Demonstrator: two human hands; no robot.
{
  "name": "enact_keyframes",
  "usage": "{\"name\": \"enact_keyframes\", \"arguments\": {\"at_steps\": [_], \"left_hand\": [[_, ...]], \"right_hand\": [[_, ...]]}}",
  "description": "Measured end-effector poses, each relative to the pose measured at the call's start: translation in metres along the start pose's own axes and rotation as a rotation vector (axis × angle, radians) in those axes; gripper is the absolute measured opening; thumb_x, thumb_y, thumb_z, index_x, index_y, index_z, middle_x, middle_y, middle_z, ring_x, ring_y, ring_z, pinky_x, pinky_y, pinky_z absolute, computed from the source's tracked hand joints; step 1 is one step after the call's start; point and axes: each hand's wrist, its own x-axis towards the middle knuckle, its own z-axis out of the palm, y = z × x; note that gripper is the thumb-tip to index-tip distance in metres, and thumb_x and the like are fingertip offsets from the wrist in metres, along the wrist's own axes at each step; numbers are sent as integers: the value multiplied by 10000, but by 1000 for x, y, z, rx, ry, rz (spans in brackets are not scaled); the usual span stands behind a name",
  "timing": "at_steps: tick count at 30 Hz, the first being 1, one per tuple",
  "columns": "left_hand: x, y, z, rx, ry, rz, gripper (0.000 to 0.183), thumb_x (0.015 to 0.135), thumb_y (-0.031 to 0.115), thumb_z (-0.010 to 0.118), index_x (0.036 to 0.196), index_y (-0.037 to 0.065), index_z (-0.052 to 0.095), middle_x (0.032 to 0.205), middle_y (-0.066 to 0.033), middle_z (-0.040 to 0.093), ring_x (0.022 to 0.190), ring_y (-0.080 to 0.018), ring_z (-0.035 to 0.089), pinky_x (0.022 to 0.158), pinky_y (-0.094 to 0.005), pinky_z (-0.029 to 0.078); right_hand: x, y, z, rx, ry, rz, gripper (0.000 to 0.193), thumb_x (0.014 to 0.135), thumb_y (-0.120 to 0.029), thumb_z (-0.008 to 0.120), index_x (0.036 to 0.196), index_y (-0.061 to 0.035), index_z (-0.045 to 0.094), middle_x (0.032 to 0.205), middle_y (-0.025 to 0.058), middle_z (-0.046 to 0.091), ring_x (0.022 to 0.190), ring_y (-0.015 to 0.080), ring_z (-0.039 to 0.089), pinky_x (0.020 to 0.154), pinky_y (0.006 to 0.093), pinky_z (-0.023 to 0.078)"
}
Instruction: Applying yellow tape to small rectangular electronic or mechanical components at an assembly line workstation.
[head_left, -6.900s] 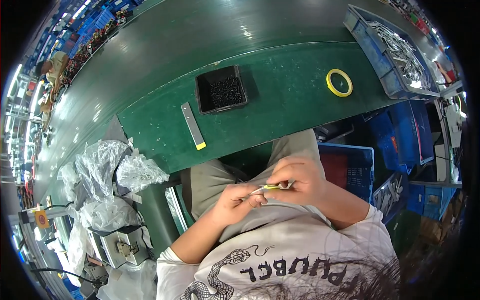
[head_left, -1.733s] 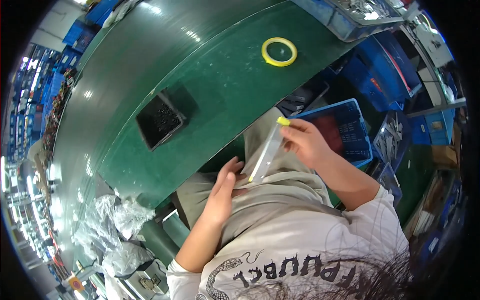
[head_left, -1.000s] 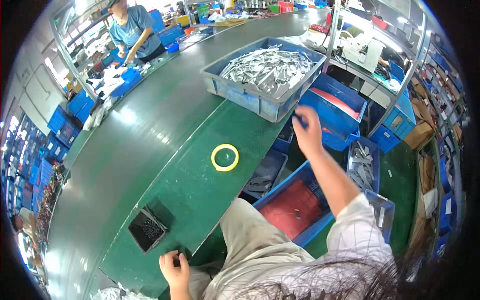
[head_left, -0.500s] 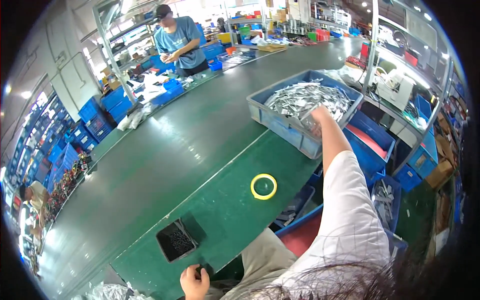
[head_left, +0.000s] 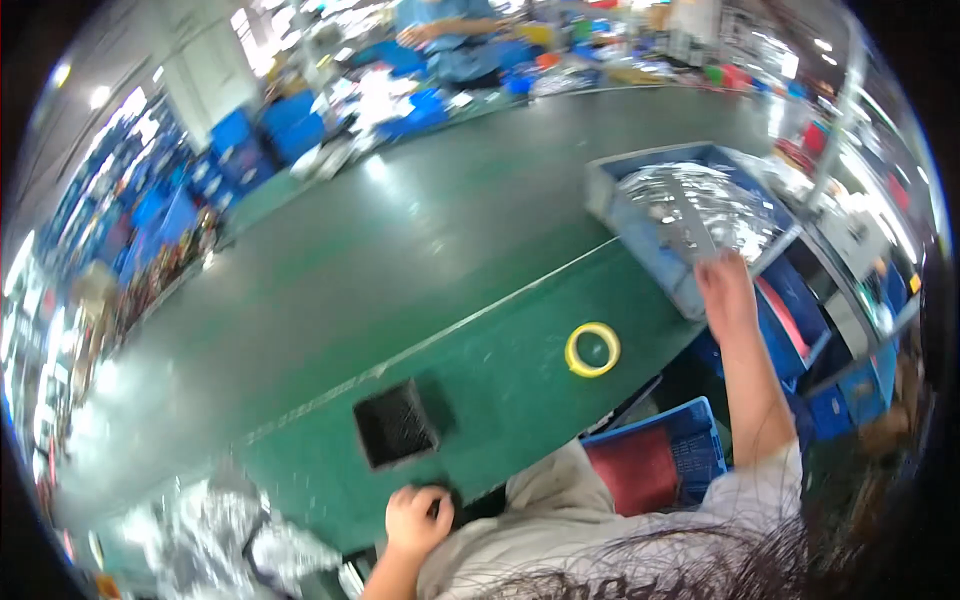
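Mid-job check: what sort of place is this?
Probably a factory assembly shop: a long green worktop, a rectangular blue-grey plastic crate heaped with shiny flat strips, and blurred blue plastic bins along the far side.

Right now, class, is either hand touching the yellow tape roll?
No: the yellow tape roll lies on the green worktop, apart from both the left hand and the right hand.
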Motion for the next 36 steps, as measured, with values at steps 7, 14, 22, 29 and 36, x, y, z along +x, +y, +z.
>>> {"name": "enact_keyframes", "arguments": {"at_steps": [7, 14, 22, 29, 36], "left_hand": [[12, 49, -1, -809, -248, -100, 539, 911, 160, 685, 1393, 4, 501, 1265, -162, 644, 1111, -249, 617, 951, -377, 483], [-27, 53, 2, -1431, -221, -605, 185, 1080, 103, 434, 1247, 48, 493, 1126, -119, 668, 1021, -212, 658, 926, -379, 536], [-64, 38, -16, -1524, -33, -671, 65, 1025, 80, 502, 1088, 83, 517, 857, -87, 613, 712, -207, 616, 623, -357, 530], [-73, 44, -20, -1426, 18, -738, 183, 941, -30, 652, 1104, 47, 618, 905, 17, 619, 754, -70, 542, 657, -244, 454], [-55, 76, -36, -1135, 63, -581, 142, 900, -31, 711, 1021, 21, 659, 871, 40, 591, 735, -31, 485, 651, -213, 412]], "right_hand": [[-259, 112, 81, 117, -14, 744, 311, 784, 138, 534, 952, -107, 445, 941, 77, 603, 849, 221, 642, 735, 321, 527], [-299, 137, 101, -476, -911, 658, 201, 896, 3, 675, 1033, -77, 552, 1048, 60, 640, 962, 189, 653, 800, 312, 519], [-120, 130, 37, -1721, -319, -515, 241, 853, -146, 701, 1082, -70, 690, 1120, 147, 683, 1151, 336, 608, 1025, 447, 449], [-149, 137, 45, -1549, -566, -374, 144, 883, -172, 703, 971, -67, 660, 947, 100, 679, 990, 296, 630, 1085, 505, 362], [-277, 90, 120, -940, -1095, -385, 191, 789, -42, 734, 935, -44, 612, 749, 72, 651, 662, 264, 632, 971, 489, 484]]}}
